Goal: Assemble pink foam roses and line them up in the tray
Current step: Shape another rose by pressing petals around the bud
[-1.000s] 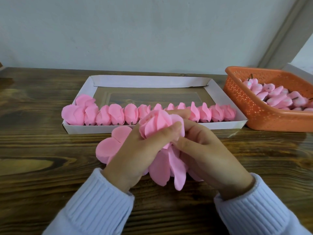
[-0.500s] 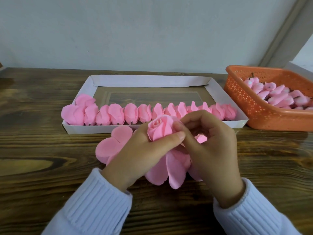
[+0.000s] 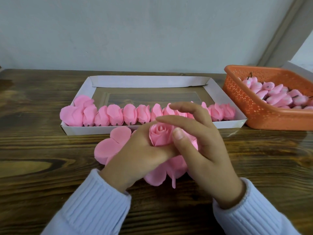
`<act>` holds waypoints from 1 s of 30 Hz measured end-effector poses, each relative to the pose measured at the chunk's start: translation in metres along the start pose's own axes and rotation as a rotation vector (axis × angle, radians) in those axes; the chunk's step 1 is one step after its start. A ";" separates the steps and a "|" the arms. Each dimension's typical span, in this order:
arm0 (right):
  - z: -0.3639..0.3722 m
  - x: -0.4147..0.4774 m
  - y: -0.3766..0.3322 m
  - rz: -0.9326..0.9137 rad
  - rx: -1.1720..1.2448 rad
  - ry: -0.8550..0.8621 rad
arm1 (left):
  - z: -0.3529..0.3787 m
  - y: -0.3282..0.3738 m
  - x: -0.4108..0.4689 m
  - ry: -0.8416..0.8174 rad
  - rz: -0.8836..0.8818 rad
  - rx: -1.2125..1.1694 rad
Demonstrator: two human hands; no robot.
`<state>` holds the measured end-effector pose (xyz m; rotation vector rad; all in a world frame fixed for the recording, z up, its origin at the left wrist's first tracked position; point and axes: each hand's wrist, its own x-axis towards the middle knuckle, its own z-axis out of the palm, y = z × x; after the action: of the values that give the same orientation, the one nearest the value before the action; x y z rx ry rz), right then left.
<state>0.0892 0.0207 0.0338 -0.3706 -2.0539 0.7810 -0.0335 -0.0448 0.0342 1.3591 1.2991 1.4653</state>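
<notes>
My left hand (image 3: 138,155) grips a pink foam rose (image 3: 160,135) from below, its bud facing up and loose outer petals (image 3: 162,173) hanging beneath my fingers. Beside the rose on its right, my right hand (image 3: 199,143) has its fingers spread and almost straight, the thumb lying against the bud's right side. Flat pink petal pieces (image 3: 113,145) lie on the table under my left hand. Just behind, a white cardboard tray (image 3: 149,81) holds a row of several finished pink roses (image 3: 118,114) along its near wall.
An orange perforated basket (image 3: 243,102) with several pink buds (image 3: 277,95) stands at the right on the dark wooden table (image 3: 33,150). The tray's back half shows bare floor. A pale wall rises behind the table.
My right hand has let go of the petals and opened, its fingers lifting and spreading. The rose bud stands more exposed in my left hand.
</notes>
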 end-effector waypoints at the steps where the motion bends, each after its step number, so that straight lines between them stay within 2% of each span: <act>1: 0.000 0.000 0.000 -0.001 -0.012 -0.005 | 0.000 0.000 0.000 0.005 0.010 0.006; 6: 0.000 0.000 0.000 0.000 -0.006 -0.041 | -0.001 0.000 0.002 -0.002 0.068 -0.002; 9: 0.003 -0.001 0.001 0.032 0.077 -0.046 | 0.001 -0.004 0.002 0.103 0.028 -0.072; 12: 0.001 0.001 0.004 0.214 0.249 0.072 | 0.003 -0.006 0.003 0.219 0.047 -0.190; 14: 0.000 0.003 0.007 0.357 0.252 0.133 | 0.003 -0.007 0.004 0.285 0.089 -0.258; 17: 0.003 0.004 0.010 0.501 0.225 0.035 | 0.004 -0.008 0.005 0.319 0.119 -0.383; 23: 0.005 0.002 0.006 0.550 0.156 -0.123 | 0.005 -0.006 0.004 0.317 0.145 -0.583; 30: 0.000 0.005 0.005 0.598 0.316 -0.127 | 0.005 -0.003 0.003 0.290 0.185 -0.541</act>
<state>0.0861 0.0264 0.0334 -0.7859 -1.9003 1.4983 -0.0291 -0.0402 0.0320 0.9478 0.8562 2.0178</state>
